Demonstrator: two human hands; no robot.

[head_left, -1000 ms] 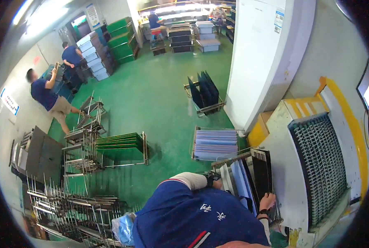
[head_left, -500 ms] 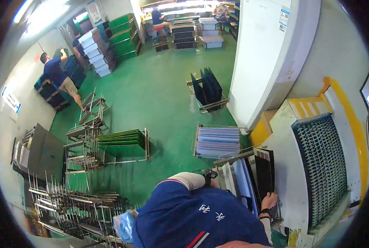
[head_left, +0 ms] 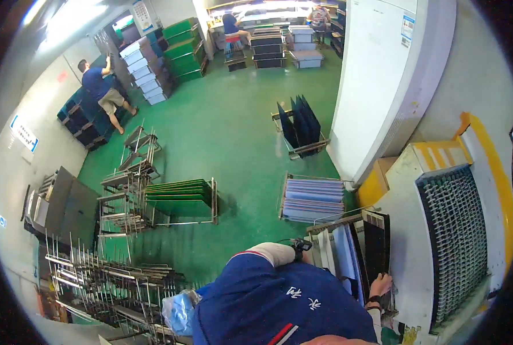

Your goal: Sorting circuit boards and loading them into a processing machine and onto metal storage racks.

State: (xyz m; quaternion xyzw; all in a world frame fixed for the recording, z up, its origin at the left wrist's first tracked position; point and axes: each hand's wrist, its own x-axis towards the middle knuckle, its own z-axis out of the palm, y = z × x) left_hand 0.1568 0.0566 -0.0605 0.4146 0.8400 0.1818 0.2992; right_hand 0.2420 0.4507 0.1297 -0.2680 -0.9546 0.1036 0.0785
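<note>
Bent over a metal-framed rack [head_left: 334, 222], someone in a navy shirt [head_left: 268, 305] has the right hand [head_left: 381, 283] at the near end of a flat, black rectangular panel [head_left: 376, 244].
From where I stand, the black panel is upright at the right side of the rack, next to pale-blue flat sheets [head_left: 344, 244]; the right hand's fingers are bent there, but whether its grip is clenched on the panel I cannot tell. The left hand [head_left: 307, 256] is mostly hidden by the torso, below a black wrist-worn device [head_left: 300, 247], so its grip is unclear too. Right of the rack stands a white cabinet [head_left: 406, 230] bearing a dark-edged grey mesh [head_left: 455, 241].
</note>
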